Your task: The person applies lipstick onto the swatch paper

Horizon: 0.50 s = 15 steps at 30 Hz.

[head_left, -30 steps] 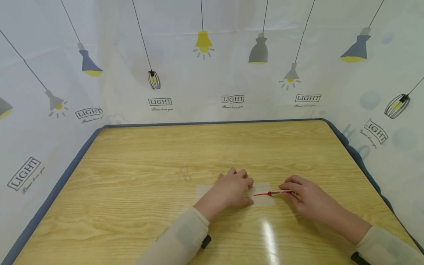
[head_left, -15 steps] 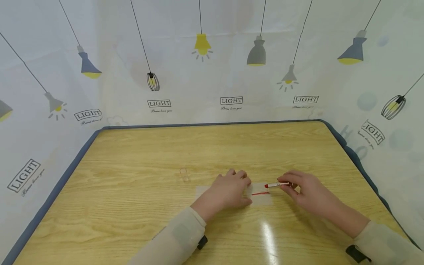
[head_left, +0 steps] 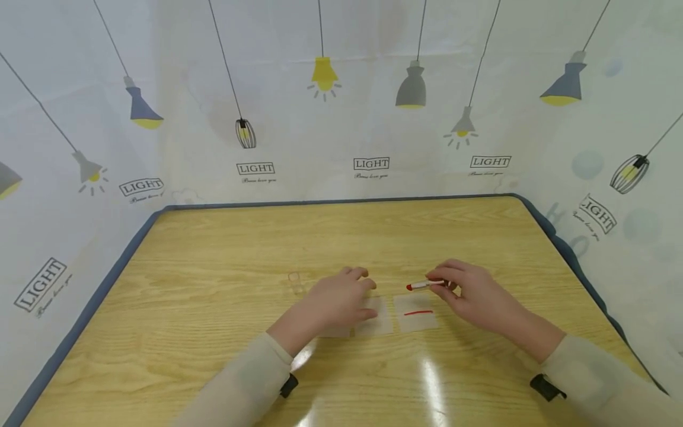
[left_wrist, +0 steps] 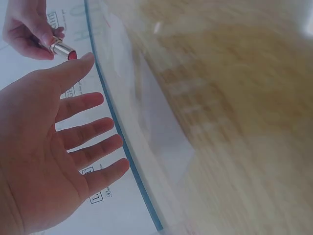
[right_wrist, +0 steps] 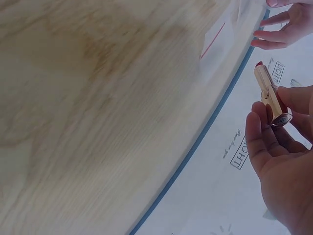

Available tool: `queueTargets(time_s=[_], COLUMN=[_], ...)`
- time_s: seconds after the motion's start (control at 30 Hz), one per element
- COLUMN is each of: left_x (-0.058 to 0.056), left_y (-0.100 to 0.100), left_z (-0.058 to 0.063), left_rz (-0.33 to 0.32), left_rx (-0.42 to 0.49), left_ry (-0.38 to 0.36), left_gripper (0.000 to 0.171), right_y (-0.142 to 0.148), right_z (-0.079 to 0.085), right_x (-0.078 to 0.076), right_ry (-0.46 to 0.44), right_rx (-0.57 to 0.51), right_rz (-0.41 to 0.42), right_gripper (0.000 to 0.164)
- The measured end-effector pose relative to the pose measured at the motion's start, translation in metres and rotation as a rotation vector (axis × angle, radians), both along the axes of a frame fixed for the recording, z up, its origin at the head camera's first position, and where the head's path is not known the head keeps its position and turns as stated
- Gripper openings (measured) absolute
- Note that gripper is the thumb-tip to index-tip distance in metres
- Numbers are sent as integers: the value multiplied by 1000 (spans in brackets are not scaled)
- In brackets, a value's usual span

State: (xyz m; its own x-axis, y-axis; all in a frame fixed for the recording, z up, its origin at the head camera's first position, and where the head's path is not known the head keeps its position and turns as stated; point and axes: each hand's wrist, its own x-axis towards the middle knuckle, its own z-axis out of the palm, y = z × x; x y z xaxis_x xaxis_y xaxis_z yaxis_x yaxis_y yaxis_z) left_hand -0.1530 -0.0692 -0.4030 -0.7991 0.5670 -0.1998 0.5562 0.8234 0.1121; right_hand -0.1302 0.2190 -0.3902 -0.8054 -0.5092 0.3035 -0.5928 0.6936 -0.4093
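Note:
My right hand (head_left: pixel 475 293) pinches an uncapped lipstick (head_left: pixel 421 285) between thumb and fingers, its red tip pointing left. In the right wrist view the gold tube (right_wrist: pixel 266 83) shows its round base towards me. Below the tip lies a white paper piece (head_left: pixel 416 322) with one red line (head_left: pixel 418 312) across it. My left hand (head_left: pixel 338 299) holds nothing; its fingers are spread, as the left wrist view shows too. It hovers over a second white piece (head_left: pixel 381 323) and partly hides a third one (head_left: pixel 337 333) farther left.
A small transparent object with a pinkish rim (head_left: pixel 295 282) lies on the wooden table (head_left: pixel 213 344), beyond the left hand. A blue edge (head_left: pixel 331 201) borders the tabletop. White sheeting (head_left: pixel 299 118) printed with lamps rises behind and on both sides.
The lipstick has lifted off the marked paper and moved left and away from me with the right hand. My left hand has let go of the papers and shifted left, baring the middle piece.

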Motion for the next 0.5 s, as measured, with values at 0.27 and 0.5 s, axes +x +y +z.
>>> queueTargets(time_s=[0.27,0.5], left_x=[12,21], left_y=[-20,-30], left_z=[-3,-1], left_rz=[-44,-56], left_rx=[27,56], left_ry=[32,35], left_gripper=[54,57], right_y=[-22,-45], right_z=[-3,-7], right_x=[-4,-2], right_ry=[-29,-12], right_rx=[-4,17], right_rz=[47,113], right_gripper=[18,17])
